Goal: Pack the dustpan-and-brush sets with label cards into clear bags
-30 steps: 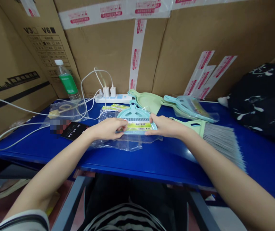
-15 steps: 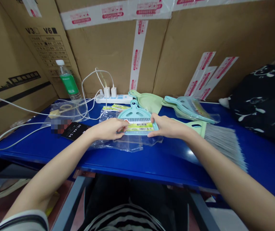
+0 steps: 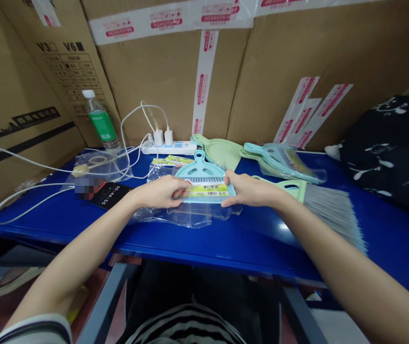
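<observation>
Teal dustpan (image 3: 200, 171) edges under left hand (image 3: 159, 192), right hand (image 3: 249, 189)

A packing corner of a stockroom or small warehouse. Large cardboard boxes (image 3: 161, 86) sealed with printed tape (image 3: 204, 81) are stacked along the far side of a long blue metal desk (image 3: 247, 239). Plastic dustpans (image 3: 218, 152), a broom (image 3: 329, 210) and clear plastic bags (image 3: 190, 215) lie on the desk, with a power strip (image 3: 164, 148) at its far edge.
</observation>
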A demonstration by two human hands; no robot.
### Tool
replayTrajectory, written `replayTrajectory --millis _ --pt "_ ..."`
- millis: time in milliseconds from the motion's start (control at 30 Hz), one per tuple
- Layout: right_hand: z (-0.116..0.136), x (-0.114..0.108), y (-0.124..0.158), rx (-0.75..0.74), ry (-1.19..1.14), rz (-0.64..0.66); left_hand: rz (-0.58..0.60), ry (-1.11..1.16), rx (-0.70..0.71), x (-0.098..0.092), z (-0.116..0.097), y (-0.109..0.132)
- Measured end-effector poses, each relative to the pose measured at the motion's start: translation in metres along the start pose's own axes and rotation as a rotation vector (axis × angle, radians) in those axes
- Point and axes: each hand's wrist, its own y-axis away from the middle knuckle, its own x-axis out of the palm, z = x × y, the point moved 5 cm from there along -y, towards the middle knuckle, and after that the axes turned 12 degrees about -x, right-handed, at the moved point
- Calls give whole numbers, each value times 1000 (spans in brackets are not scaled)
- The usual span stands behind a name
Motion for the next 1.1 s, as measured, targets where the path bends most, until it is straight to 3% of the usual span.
replayTrajectory --millis 100,333,533,1100 --pt "-2 3 -1 -55 -51 -7 1 -8 -5 -1 0 0" --pt "-3 5 1 59 -174 73 2 -8 5 -1 -1 0" --pt "-4 5 1 21 -221 62 10 -7 0 -1 -2 1" --pt "11 -2 11 97 -168 179 47 4 22 -2 -7 3"
